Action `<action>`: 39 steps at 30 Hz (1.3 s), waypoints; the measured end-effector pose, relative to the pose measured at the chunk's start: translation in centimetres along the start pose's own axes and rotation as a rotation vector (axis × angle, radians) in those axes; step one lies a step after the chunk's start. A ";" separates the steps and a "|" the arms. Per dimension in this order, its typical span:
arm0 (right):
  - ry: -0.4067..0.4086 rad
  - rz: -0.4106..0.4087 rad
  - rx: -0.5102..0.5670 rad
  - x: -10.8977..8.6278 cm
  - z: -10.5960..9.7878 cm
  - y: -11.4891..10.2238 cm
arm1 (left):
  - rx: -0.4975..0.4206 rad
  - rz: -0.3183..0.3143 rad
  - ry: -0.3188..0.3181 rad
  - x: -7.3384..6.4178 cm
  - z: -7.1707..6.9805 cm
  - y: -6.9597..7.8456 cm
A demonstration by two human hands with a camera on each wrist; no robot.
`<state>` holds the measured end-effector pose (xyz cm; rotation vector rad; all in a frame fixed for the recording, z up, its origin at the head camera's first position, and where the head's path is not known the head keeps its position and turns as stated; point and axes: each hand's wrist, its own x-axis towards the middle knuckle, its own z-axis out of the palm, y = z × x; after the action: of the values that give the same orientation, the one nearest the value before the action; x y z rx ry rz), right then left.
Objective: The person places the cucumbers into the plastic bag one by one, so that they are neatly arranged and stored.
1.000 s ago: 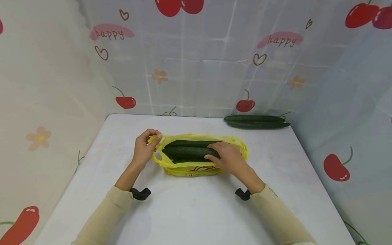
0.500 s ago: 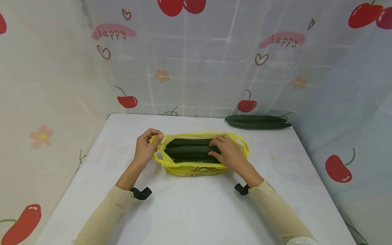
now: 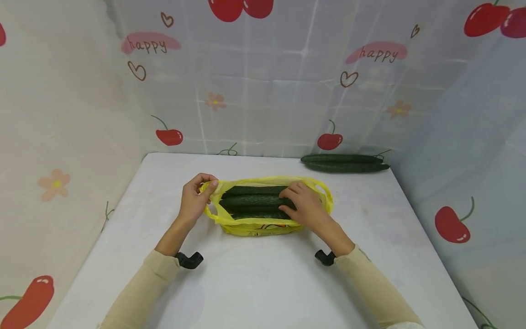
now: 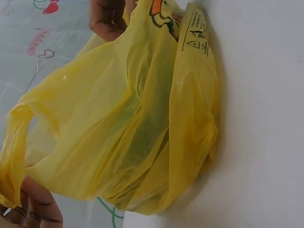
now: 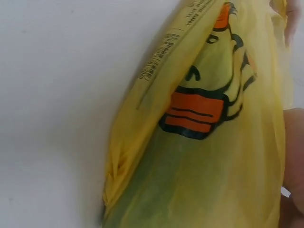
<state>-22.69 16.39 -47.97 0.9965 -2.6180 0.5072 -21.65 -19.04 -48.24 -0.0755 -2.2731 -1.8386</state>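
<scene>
A yellow plastic bag with a printed cartoon sits in the middle of the table, its mouth facing up and spread wide. Several long green cucumbers lie side by side inside it; the middle cucumber shows best. At the bag's left end my left hand pinches the handle between thumb and fingers. My right hand reaches into the mouth from the right, thumb and fingers spanning the middle cucumber's right end, which they partly hide. In the right wrist view the bag wall covers most of the cucumbers.
Two more cucumbers lie together at the table's back right corner. The white table is bounded by printed curtains behind and at both sides. Black wrist mounts stick out from both sleeves.
The cucumber under my right hand has settled lower, and the row in the bag looks more even. My right hand has shifted slightly away from me. My left hand keeps its hold.
</scene>
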 end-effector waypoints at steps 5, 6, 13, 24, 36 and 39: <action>0.047 0.014 0.086 -0.4 -1.6 0.3 | -0.005 0.004 -0.001 -0.1 0.0 0.1; 0.069 0.012 0.102 -0.5 -2.0 0.5 | -0.007 0.005 -0.001 -0.1 0.0 0.2; 0.244 0.066 0.162 -1.0 -5.3 4.6 | -0.004 0.013 -0.008 0.1 0.2 0.2; 0.032 0.442 0.101 -2.8 -5.7 18.2 | 0.018 -0.003 0.000 0.3 -0.3 0.1; -0.092 0.710 0.111 -6.4 -5.7 23.2 | -0.003 -0.015 -0.017 0.0 0.4 -0.1; -0.136 0.749 0.100 -6.5 -5.6 23.7 | -0.005 -0.014 -0.016 -0.1 0.4 0.0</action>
<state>-33.36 39.05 -50.72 0.0241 -3.0618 0.7511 -21.65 -18.62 -48.37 -0.0754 -2.2851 -1.8574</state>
